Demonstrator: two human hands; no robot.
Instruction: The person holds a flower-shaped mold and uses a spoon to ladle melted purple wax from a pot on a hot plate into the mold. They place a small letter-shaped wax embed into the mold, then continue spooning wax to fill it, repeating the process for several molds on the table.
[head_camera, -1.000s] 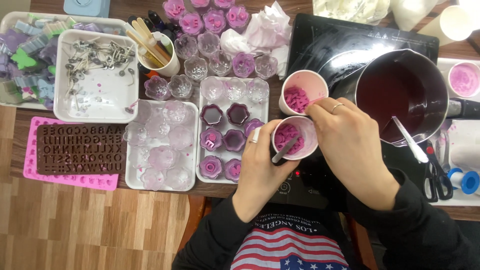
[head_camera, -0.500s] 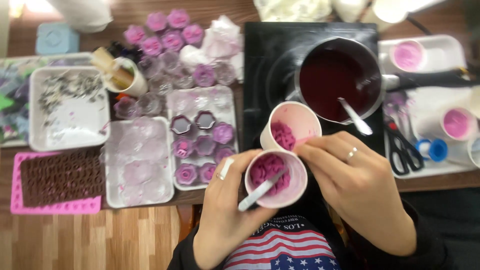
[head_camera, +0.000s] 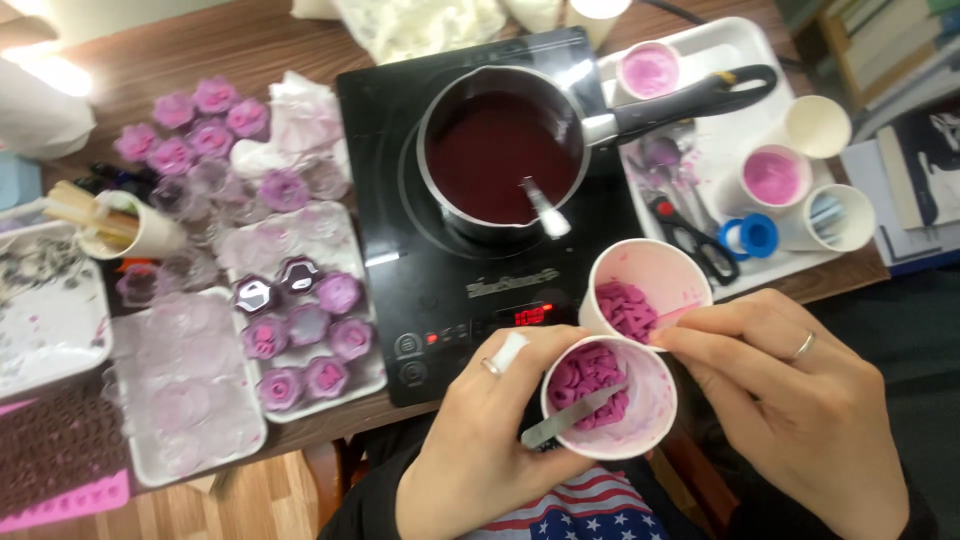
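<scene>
Left hand (head_camera: 470, 440): fingers curl round the near paper cup (head_camera: 610, 400) and pinch a small metal spatula (head_camera: 570, 418) whose blade lies inside it.
Right hand (head_camera: 790, 400): fingers closed on the right rim of the same cup, a ring on one finger.
Near paper cup: held off the front edge of the worktop (head_camera: 250, 50), above the person's lap; holds purple wax bits and has pink-smeared walls.
Second paper cup (head_camera: 645, 290): just behind the held one, touching it, at the front right corner of the black hob (head_camera: 420, 270); also holds purple bits.
Saucepan (head_camera: 500, 150): on the hob, filled with dark red liquid, a spoon (head_camera: 545, 210) leaning in it, handle pointing right.
White tray (head_camera: 730, 150): right of the hob, carrying cups with pink residue, scissors and a blue-cored tape roll.
Clear moulds (head_camera: 300, 310): left of the hob, several cavities filled with purple flower shapes.
Cup of wooden sticks (head_camera: 120, 225): near the left edge.
</scene>
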